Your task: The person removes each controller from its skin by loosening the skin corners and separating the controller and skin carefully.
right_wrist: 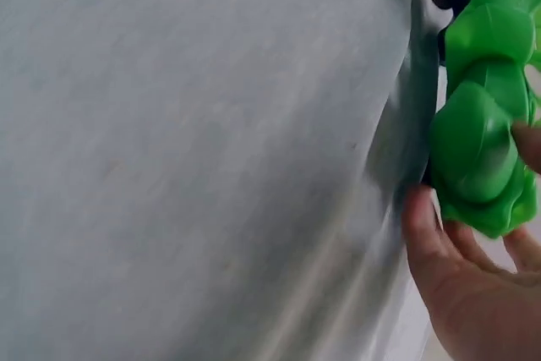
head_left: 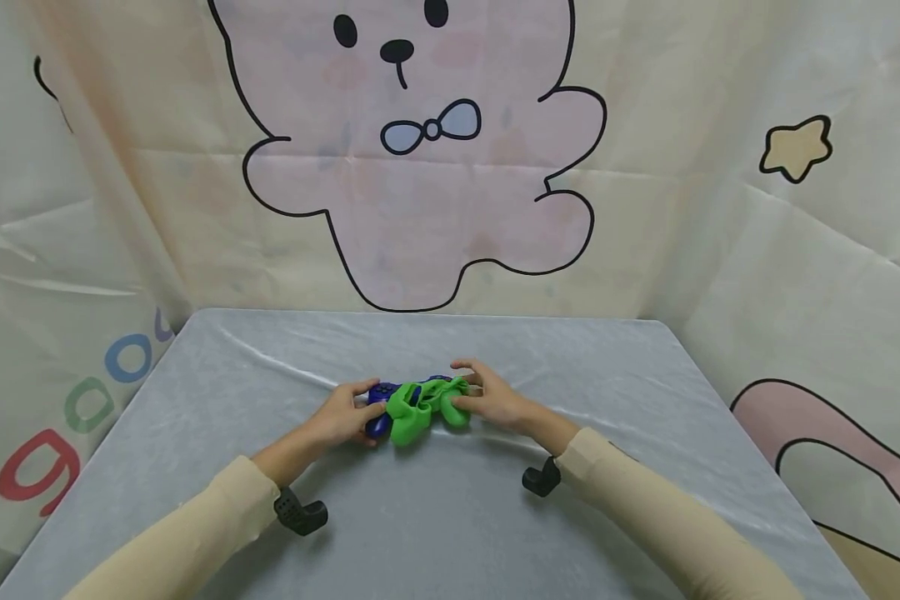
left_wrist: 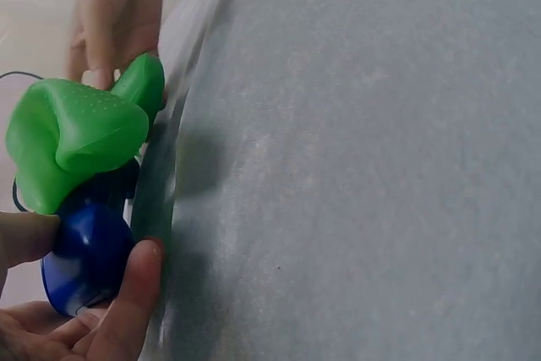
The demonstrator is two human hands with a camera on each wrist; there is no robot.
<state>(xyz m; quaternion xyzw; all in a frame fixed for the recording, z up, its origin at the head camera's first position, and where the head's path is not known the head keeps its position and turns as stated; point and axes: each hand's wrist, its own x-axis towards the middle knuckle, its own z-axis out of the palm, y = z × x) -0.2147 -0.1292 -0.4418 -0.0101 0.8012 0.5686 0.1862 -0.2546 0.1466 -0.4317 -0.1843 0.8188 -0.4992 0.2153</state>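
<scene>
A dark blue game controller (head_left: 378,427) is held just above the table, with a soft green silicone cover (head_left: 409,422) lying bunched and twisted over it. My left hand (head_left: 341,415) grips the controller's left handle, thumb on top and fingers beneath; in the left wrist view the bare blue handle (left_wrist: 89,251) sits between thumb and fingers. At the other end, my right hand (head_left: 501,402) pinches the right part of the cover. From the right wrist, the folded green cover (right_wrist: 478,141) hides most of the controller, and the thumb presses on it.
A grey cloth-covered table (head_left: 435,525) with light wrinkles spreads beneath both hands. A printed curtain (head_left: 420,217) with a bear figure hangs behind its far edge, and more curtain flanks both sides. Black wrist cameras (head_left: 300,513) are strapped under the sleeves.
</scene>
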